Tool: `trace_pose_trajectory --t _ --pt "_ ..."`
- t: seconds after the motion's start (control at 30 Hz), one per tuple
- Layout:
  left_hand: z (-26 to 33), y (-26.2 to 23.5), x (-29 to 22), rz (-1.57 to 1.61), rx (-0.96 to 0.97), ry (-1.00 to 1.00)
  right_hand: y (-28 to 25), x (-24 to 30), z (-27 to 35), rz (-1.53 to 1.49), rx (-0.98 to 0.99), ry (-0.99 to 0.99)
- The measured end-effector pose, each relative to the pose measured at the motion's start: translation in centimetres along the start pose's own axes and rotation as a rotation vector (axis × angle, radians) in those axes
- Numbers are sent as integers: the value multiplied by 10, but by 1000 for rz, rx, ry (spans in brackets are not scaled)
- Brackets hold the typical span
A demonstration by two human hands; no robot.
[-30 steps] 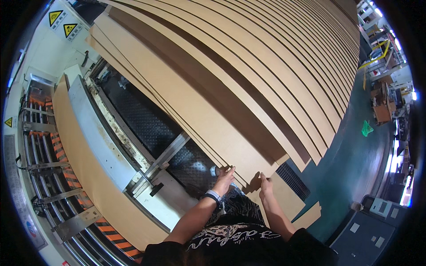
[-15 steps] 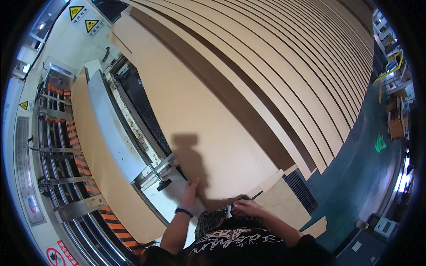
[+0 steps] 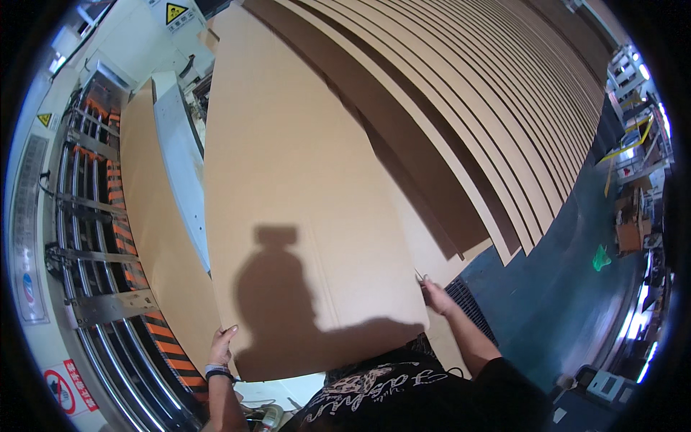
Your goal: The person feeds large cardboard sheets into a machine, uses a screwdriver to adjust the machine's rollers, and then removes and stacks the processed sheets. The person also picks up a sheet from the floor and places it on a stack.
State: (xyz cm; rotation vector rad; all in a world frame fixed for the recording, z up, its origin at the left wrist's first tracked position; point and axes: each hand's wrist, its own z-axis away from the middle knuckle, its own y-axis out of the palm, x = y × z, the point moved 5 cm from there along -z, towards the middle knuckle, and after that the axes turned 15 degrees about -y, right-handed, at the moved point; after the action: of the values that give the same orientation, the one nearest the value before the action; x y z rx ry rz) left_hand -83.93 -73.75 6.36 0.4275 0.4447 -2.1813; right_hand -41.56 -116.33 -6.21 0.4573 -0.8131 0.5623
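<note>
A large tan cardboard sheet (image 3: 345, 237) is held up in front of me, my shadow falling across its near half. My left hand (image 3: 222, 345) grips its near left corner, thumb on top and the other fingers underneath. At the right edge, my right hand (image 3: 435, 297) closes on the same sheet. To the left, another cardboard sheet (image 3: 155, 216) lies along the machine beside the rollers. Beyond the held sheet, a long fanned row of cardboard sheets (image 3: 461, 108) overlaps, curving away to the far right.
Metal rollers (image 3: 93, 266) with orange-and-black striped strips run along the left, crossed by metal brackets (image 3: 115, 308). A pale blue metal plate (image 3: 180, 165) borders them. At right are a dark floor grate (image 3: 471, 309), a green floor (image 3: 536, 309) and a grey box-shaped unit (image 3: 604, 392).
Both hands have moved apart to opposite edges of a cardboard sheet, which is now raised and drawn closer, covering the machine gap. My view has shifted slightly.
</note>
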Motion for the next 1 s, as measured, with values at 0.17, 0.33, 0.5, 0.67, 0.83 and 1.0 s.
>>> trace_pose_trajectory --t 0.17,0.33,0.5,0.67,0.83,1.0 --pt "-2 4 29 46 -10 -60 114 38 23 40 208 -3" --pt "18 23 16 76 153 45 122 9 3 472 277 -53" --pt "30 0 24 44 106 155 155 45 -36 220 -147 -144" --pt "71 -82 40 119 52 158 220 -27 -27 286 -124 -273" --pt "172 -114 48 91 -293 152 284 -74 12 132 4 -128" --pt "294 -98 48 -277 -569 155 338 -125 41 127 90 101"
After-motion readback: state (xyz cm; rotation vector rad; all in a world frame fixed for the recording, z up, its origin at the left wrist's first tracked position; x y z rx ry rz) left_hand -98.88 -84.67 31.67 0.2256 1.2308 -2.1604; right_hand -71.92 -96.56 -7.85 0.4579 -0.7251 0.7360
